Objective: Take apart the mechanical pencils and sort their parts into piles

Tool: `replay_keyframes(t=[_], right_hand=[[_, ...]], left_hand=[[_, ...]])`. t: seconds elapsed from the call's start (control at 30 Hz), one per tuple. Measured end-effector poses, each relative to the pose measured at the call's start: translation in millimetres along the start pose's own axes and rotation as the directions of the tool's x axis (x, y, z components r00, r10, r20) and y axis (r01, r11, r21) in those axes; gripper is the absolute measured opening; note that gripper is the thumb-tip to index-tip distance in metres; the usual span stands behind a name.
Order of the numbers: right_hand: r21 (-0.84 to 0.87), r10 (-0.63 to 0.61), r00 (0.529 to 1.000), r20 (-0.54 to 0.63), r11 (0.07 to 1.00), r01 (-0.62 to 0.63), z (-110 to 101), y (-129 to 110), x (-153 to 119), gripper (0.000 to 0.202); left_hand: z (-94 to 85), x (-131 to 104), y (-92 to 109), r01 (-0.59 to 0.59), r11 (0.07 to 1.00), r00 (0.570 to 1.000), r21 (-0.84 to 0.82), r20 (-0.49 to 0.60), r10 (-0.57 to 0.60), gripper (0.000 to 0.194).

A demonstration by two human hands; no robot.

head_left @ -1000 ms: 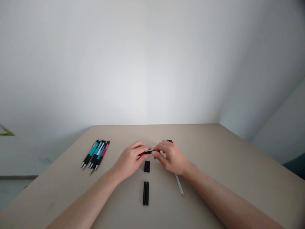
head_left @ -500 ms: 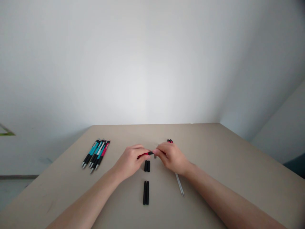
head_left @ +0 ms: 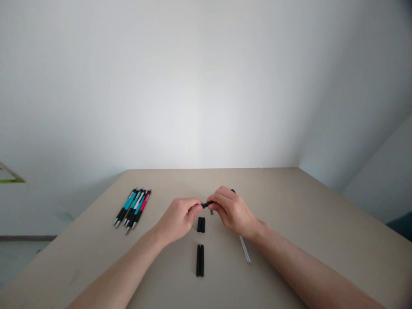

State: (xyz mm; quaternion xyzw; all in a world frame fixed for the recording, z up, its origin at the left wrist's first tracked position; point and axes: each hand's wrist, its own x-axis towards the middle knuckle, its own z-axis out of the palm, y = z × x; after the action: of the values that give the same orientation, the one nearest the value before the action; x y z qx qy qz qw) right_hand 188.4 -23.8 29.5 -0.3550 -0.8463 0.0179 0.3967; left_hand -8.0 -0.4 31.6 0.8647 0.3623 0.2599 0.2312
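Between my two hands a black pen part (head_left: pixel 207 204) is held level above the table. My left hand (head_left: pixel 179 219) pinches its left end, and my right hand (head_left: pixel 231 211) is closed on its right end. Just below lie two short black pieces (head_left: pixel 201 224) side by side, and nearer the front two longer black tubes (head_left: pixel 200 260). A small metallic piece (head_left: pixel 211 212) shows beneath my right fingers. Thin white refills (head_left: pixel 245 251) stick out from under my right wrist. Dark pen ends (head_left: pixel 233 191) peek out behind my right hand, mostly hidden.
Several pens (head_left: pixel 133 209) in turquoise, white and red with black grips lie together at the left of the beige table (head_left: pixel 289 206). A pale wall (head_left: pixel 199 86) rises behind the table's far edge.
The red part seen in my left fingers is out of sight, and more of the black part shows between my hands. The view has shifted slightly, moving the table items a little right.
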Motion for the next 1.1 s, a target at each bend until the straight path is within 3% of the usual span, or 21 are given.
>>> replay_keyframes(t=[0.23, 0.47, 0.7, 1.1], right_hand=[[0.011, 0.156, 0.981, 0.114, 0.987, -0.158, 0, 3, -5, 0.027], [0.056, 0.130, 0.991, 0.029, 0.990, -0.131, 1, 4, -5, 0.011], [0.078, 0.196, 0.978, 0.077, 0.976, -0.202, -2, 9, -8, 0.016], [0.055, 0.201, 0.973, -0.111, 0.979, -0.196, -8, 7, -11, 0.014]], left_hand=[[7.0, 1, -1, -0.029, 0.999, 0.999, -0.020, -0.033, 0.028, 0.015], [6.9, 0, -4, 0.037, 0.994, 0.999, -0.104, -0.005, -0.038, 0.015], [1.9, 0, 0, -0.008, 1.000, 0.999, 0.015, -0.040, 0.008, 0.022], [1.8, 1, -2, -0.003, 0.996, 0.998, 0.088, -0.055, 0.008, 0.027]])
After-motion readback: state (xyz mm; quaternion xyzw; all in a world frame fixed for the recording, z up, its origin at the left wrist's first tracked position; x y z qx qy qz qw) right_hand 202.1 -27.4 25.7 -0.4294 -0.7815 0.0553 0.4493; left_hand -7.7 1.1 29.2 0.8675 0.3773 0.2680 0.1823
